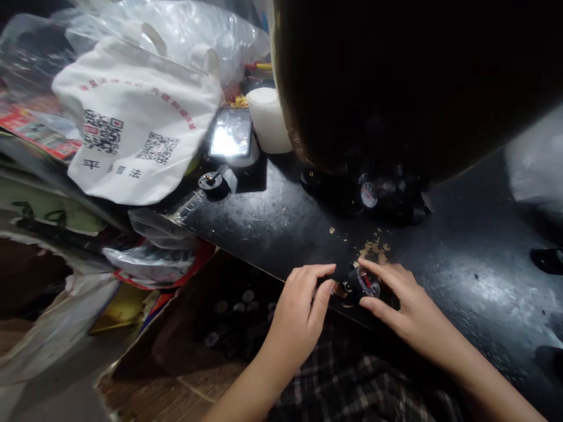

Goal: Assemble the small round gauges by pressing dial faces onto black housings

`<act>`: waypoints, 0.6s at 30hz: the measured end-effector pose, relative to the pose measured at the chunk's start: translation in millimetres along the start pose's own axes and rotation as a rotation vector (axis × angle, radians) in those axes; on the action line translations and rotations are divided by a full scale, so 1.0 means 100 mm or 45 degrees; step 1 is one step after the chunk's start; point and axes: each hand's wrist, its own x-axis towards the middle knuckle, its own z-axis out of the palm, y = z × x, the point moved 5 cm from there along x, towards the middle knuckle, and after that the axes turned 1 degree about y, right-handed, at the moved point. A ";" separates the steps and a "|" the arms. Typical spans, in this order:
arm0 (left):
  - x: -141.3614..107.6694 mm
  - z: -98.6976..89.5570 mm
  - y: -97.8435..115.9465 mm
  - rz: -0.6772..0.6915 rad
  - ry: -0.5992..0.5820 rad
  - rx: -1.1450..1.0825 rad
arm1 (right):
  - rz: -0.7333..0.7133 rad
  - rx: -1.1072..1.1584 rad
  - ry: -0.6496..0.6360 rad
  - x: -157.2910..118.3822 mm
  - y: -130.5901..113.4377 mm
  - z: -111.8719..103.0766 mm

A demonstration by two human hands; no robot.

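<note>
Near the front edge of the dark table (pixel 259 220) lies a small round black piece (pixel 367 282) with a clear face and something red inside. My right hand (pixel 398 290) is around its right side, thumb and fingers on either side of it. Just left of the piece, my left hand (pixel 303 296) is held with thumb and fingers apart and nothing between them. Between the hands is a small shiny metal part (pixel 347 286), next to the black piece.
A large dark rounded object (pixel 396 88) covers the upper right, with several round black pieces below it. At the back left are a white cloth bag (pixel 136 117), a white roll (pixel 269 120) and a lit screen (pixel 231 133). An open cardboard box (pixel 176 346) stands below the table edge.
</note>
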 end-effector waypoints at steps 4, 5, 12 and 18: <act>0.08 0.15 0.10 0.081 0.016 0.184 | -0.161 -0.233 0.042 0.00 -0.20 0.03; 0.10 0.19 0.11 0.083 0.035 0.241 | -0.196 -0.292 0.054 -0.01 -0.24 0.04; 0.12 0.32 0.13 0.226 0.072 0.486 | -0.182 -0.447 -0.003 -0.04 -0.25 0.28; 0.12 0.30 0.09 0.202 0.025 0.458 | -0.118 -0.399 -0.075 0.00 -0.19 0.32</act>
